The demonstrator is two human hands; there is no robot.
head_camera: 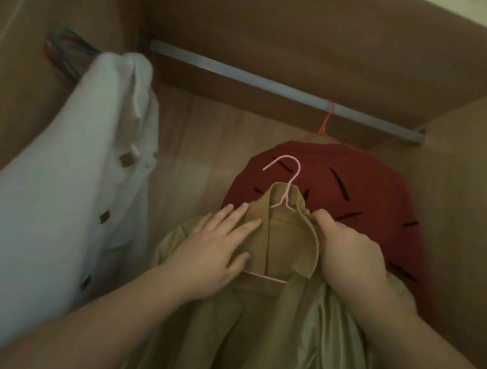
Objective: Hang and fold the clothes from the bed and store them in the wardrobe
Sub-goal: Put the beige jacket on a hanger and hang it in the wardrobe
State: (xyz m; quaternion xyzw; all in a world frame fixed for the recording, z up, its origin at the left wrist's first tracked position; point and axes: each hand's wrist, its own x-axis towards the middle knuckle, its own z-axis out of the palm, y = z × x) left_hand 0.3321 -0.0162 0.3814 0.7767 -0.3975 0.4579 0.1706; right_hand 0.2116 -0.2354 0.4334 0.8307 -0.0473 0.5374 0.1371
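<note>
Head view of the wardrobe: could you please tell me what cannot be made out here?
- Pink wire hanger: its shoulders are hidden inside the tan collared coat.
- Right hand fingertips: curled out of sight under the coat's collar.
- Red garment with black dashes: lower part covered by the coat and right hand.
- White buttoned coat: cut off by the left edge.
- Bundle of coloured hangers: blurred, count unclear.

Inside the wardrobe, everything placed off the rail.

I am seeing one garment hanging from the rail toward its right end; a coat on a hanger is sitting below the rail, in front of that garment, with my left hand lying on its left collar and my right hand gripping the right; another coat is hanging below the rail's left end.
</note>
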